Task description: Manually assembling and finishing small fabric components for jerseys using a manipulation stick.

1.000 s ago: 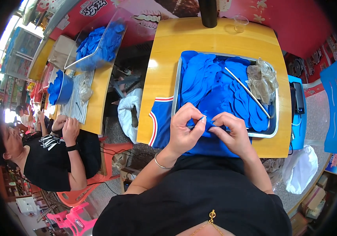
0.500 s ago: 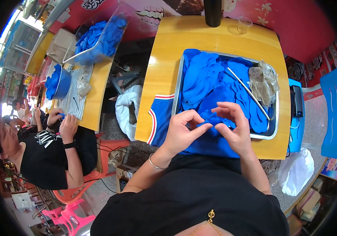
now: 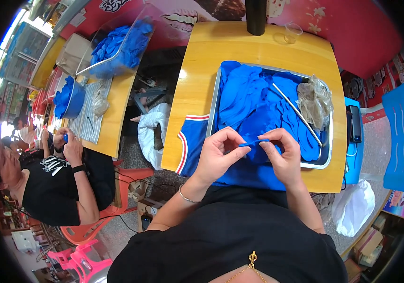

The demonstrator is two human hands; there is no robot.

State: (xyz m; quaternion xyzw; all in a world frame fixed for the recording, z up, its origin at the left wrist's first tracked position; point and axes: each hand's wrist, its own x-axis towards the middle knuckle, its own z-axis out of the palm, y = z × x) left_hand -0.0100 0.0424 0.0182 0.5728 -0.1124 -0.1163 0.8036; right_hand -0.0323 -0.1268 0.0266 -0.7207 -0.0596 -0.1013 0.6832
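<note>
1. Head view, change since the earlier frames: both hands have drawn slightly apart, and the small blue piece (image 3: 255,141) that was bunched between them now shows as a short strip stretched from one hand to the other. The co-worker (image 3: 46,184) at far left remains seated, hands up at the neighbouring table.

2. Left hand (image 3: 218,158): forearm comes up from the lower edge with a thin bracelet (image 3: 185,194) at the wrist. Fingers curled, thumb and forefinger pinched together on the left end of the blue piece.

3. Right hand (image 3: 284,158): wrist bent inward, knuckles up. Thumb and forefinger clamped on the right end of the same piece; the other fingers are folded under.

4. Blue piece: narrow, flat, bright blue, held roughly level and taut. It hangs just above the near rim of the metal tray (image 3: 214,101), over the yellow table (image 3: 197,70).

5. Tray contents: a heap of blue pieces (image 3: 258,101) of the same colour, overlapping in layers. A thin metal rod (image 3: 296,113) lies diagonally across them, and a crumpled clear plastic bag (image 3: 315,101) sits at the right end.

6. Under the tray: a blue cloth with red and white trim (image 3: 190,146), draped over the near table edge.

7. Far edge of the table: a black cylinder (image 3: 256,16) and a clear cup (image 3: 292,32).

8. Right of the table: a blue plastic chair (image 3: 400,137), well apart from the hands.
</note>
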